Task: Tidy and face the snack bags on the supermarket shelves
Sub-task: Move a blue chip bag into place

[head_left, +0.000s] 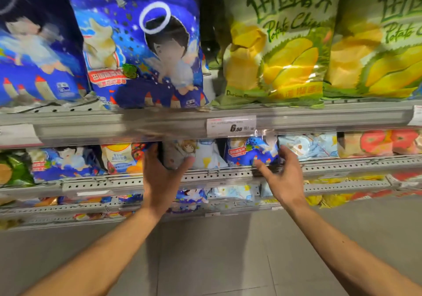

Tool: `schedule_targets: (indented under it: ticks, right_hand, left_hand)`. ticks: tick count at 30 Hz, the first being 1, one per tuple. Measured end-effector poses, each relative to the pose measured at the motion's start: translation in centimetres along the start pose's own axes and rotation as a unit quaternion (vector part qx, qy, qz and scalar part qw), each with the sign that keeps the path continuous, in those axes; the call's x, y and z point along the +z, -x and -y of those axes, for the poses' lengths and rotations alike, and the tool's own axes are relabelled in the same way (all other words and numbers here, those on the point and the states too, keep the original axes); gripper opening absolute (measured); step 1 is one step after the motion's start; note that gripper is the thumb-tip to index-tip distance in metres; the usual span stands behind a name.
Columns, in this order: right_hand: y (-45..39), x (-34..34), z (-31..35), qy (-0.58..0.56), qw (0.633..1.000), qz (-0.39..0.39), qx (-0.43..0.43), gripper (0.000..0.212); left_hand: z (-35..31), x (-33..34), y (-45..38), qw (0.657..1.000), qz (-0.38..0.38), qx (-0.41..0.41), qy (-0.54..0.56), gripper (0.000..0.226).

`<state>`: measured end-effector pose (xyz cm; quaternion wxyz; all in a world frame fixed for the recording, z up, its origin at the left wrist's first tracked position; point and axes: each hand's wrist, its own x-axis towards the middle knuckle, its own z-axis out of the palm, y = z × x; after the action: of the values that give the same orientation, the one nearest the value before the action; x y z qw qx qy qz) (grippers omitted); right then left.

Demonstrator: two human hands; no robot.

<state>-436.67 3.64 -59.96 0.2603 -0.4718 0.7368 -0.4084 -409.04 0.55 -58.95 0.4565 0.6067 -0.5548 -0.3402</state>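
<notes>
Head view, looking forward and down at stocked supermarket shelves. My left hand (161, 177) reaches into the second shelf (205, 175), its fingers (151, 153) curled round the left side and its thumb across the front of a pale snack bag (180, 153) printed with a cartoon figure; the bag stands near the shelf's front lip. My right hand (282, 174) is at the same shelf, fingers loosely spread and holding nothing, its fingertips just at the lower edge of a small blue bag (251, 150); whether they touch it I cannot tell.

Between my two hands stands a white-and-blue bag (207, 155). To the right of my right fingers lie a light-blue bag (308, 146) and red-patterned bags (383, 141). To the left of my left fingers stand further small bags, one blue (66, 163) and one green (13, 169).

Above my fingers, on the upper shelf (319, 113), stand large bags: two dark-blue angel-print bags (141, 44) on the left and two yellow-green potato chip bags (280, 44) on the right. A price tag (231, 125) reading 6.50 is fixed on the shelf edge above my right fingers. Below my hands, lower shelves (114, 206) carry more bags, with grey floor (217, 261) beneath my forearms.
</notes>
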Motion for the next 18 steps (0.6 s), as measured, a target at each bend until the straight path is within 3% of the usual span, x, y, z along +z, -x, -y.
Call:
schedule_targets:
  ticks: [3, 10, 15, 18]
  right_hand:
    - [-2.8, 0.2, 0.4, -0.017, 0.999, 0.036, 0.013, 0.072]
    - [-7.3, 1.2, 0.5, 0.023, 0.988, 0.131, 0.078, 0.074]
    - [-7.6, 1.2, 0.3, -0.023, 0.989, 0.140, 0.043, 0.047]
    - [-7.4, 1.4, 0.3, -0.032, 0.990, 0.132, 0.039, 0.048]
  left_hand:
    - [0.3, 0.3, -2.2, 0.999, 0.031, 0.019, 0.006, 0.070]
    - [1.6, 0.4, -5.3, 0.991, 0.126, 0.005, 0.037, 0.057]
    - [1.1, 0.4, -5.4, 0.984, 0.169, -0.002, 0.063, 0.040]
    - [0.8, 0.3, -5.6, 0.978, 0.193, -0.026, 0.078, 0.041]
